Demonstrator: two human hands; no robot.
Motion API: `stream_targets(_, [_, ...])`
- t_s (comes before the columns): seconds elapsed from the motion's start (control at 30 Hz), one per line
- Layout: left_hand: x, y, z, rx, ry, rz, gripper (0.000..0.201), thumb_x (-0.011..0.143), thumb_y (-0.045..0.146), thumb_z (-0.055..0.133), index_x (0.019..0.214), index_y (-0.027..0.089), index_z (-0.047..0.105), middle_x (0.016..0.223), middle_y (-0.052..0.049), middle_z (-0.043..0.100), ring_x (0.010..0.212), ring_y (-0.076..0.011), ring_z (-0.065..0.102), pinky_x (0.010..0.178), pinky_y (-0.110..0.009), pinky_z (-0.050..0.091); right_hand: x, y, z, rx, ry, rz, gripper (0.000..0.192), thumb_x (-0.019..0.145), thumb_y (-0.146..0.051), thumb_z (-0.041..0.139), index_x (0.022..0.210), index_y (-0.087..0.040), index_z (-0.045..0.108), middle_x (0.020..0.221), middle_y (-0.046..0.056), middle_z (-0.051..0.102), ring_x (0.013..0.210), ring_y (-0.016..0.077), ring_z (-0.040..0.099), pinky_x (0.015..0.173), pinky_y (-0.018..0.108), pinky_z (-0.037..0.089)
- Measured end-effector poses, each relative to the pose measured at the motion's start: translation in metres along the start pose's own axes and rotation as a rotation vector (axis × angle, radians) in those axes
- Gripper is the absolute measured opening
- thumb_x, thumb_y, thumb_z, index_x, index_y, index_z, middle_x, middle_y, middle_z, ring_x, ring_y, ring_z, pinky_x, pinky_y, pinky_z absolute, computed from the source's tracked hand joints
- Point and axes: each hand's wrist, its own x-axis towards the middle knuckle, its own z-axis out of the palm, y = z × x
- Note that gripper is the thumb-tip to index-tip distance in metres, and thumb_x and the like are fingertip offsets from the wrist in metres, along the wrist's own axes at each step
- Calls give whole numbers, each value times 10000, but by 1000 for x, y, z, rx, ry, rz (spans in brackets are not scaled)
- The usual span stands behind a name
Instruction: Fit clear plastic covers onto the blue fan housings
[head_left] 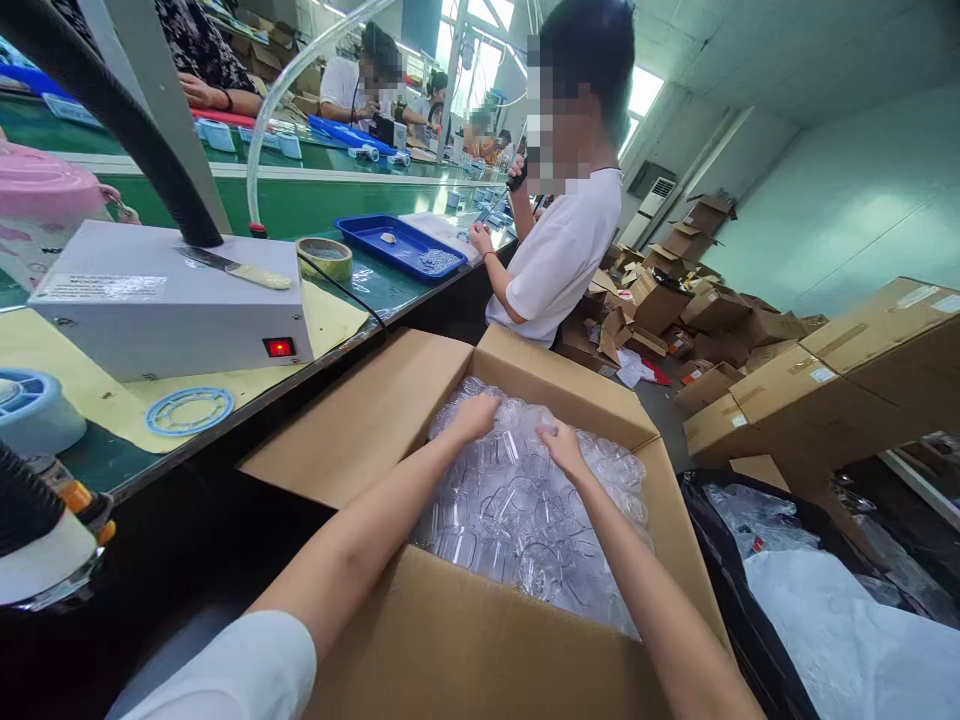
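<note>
An open cardboard box (480, 630) stands in front of me, filled with clear plastic cup-shaped parts (517, 500). Both my hands reach into its far half. My left hand (478, 415) is closed among the parts at the far left, its fingertips mostly hidden. To the right, my right hand (564, 447) has thumb and fingers closed on the edge of a clear plastic cup (534, 418). The parts lie jumbled, some upright and some on their sides.
On the bench at left are a grey box-shaped machine (172, 300) with a lit red switch, a light-blue ring (190, 411), a tape roll (326, 258) and a blue tray (401, 247). A co-worker (562, 230) sits beyond the box. Black bag (720, 560) and cartons (840, 370) stand right.
</note>
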Motion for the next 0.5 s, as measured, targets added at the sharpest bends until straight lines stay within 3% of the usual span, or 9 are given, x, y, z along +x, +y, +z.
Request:
stream_targets(0.1, [2,1,-11,-106,76,-79,312,905,312,547,1171,149,554,1193,-97,571,1058,-220,576,897,-434,497,-7,1,-6,-66,-34,-15,238,927,-349,545,1001,-131,605,900,24,631,730,138,618,654,301,538])
stream_targets(0.23, [3,1,-31,-294,120,-132,321,899,320,556,1164,139,555,1185,-98,573,1064,-225,572,901,-441,492,-21,4,-40,-124,-108,-83,255,915,-364,559,836,-127,608,765,-15,604,654,119,586,616,272,507])
stream_targets(0.37, [-4,0,-47,-528,40,-101,284,888,324,574,1080,117,591,1082,-75,616,971,-204,607,845,-401,520,-32,2,-84,-117,-170,-136,345,896,-404,572,679,-135,556,617,-55,515,552,99,519,559,245,454])
stream_targets(0.5, [-15,2,-55,-765,-58,-56,251,890,315,574,1024,105,609,1008,-59,635,887,-178,627,770,-350,545,-38,-12,-110,-29,-199,-168,393,851,-438,615,597,-156,512,576,-60,481,543,98,474,571,247,416])
